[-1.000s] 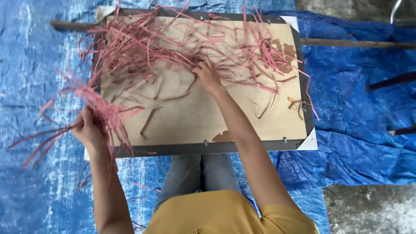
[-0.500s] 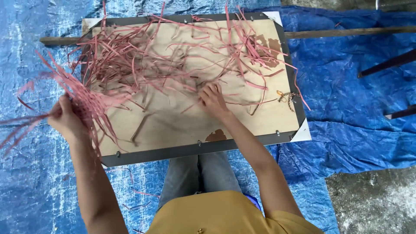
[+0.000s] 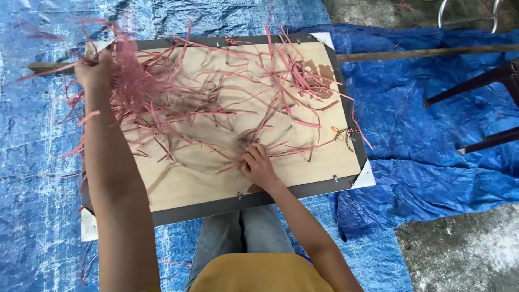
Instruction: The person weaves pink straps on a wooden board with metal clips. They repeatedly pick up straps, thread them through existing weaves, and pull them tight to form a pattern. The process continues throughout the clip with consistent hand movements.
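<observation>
A loose tangle of pink strips [image 3: 216,103] is spread over a pale wooden board [image 3: 184,184], thickest toward the board's far left and thinning toward the near edge, where bare wood shows. A bunch of these strips is gripped in the left hand [image 3: 94,70], which is closed into a fist and raised above the far left corner, the strands trailing down from it to the pile. The right hand [image 3: 258,165] is laid on the board near its front edge, fingers bent onto a few strands; whether anything is pinched there cannot be told. The step in hand is judged to be a gathering of strips into one bundle, with the loose ones being picked out. For the next move, a strand under the right fingers would need to be pinched firmly and drawn clear without the rest being dragged along. The board is set in a dark frame [image 3: 270,196] with white corner pieces and rests on a blue tarp [image 3: 432,119]. A small chain-like object [image 3: 346,135] lies near the right edge. Dark chair legs [image 3: 476,81] stand further right.
</observation>
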